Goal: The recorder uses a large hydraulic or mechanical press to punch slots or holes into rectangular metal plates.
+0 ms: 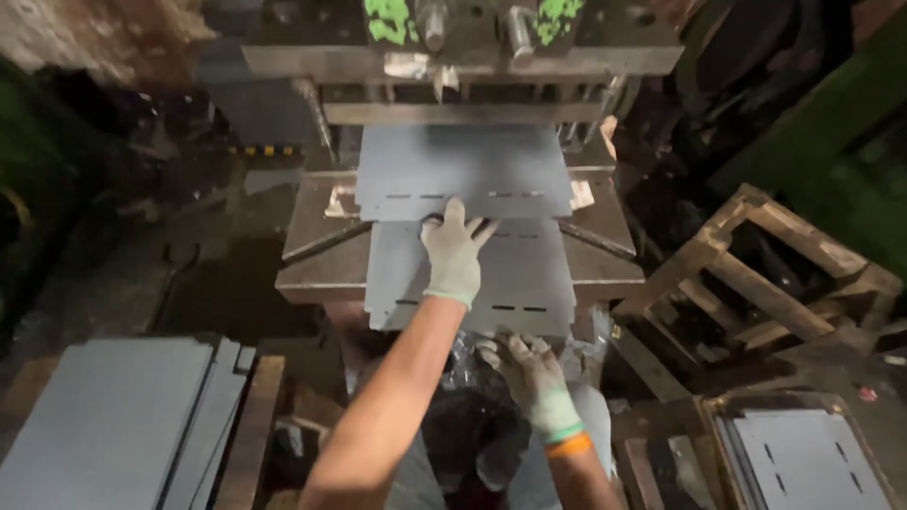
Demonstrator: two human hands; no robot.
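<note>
Two grey metal sheets with punched slots lie on the bed of a press. The far sheet sits under the press head; the near sheet overlaps its front edge and overhangs the bed toward me. My left hand, in a pale glove, rests flat on the near sheet with its fingertips at the far sheet's front edge. My right hand, gloved too with an orange wristband, is at the near sheet's front edge, fingers spread just below it.
The press rises ahead with green-marked parts. A stack of plain grey sheets lies lower left on a wooden support. Slotted sheets sit in a box lower right. A wooden pallet frame stands at the right.
</note>
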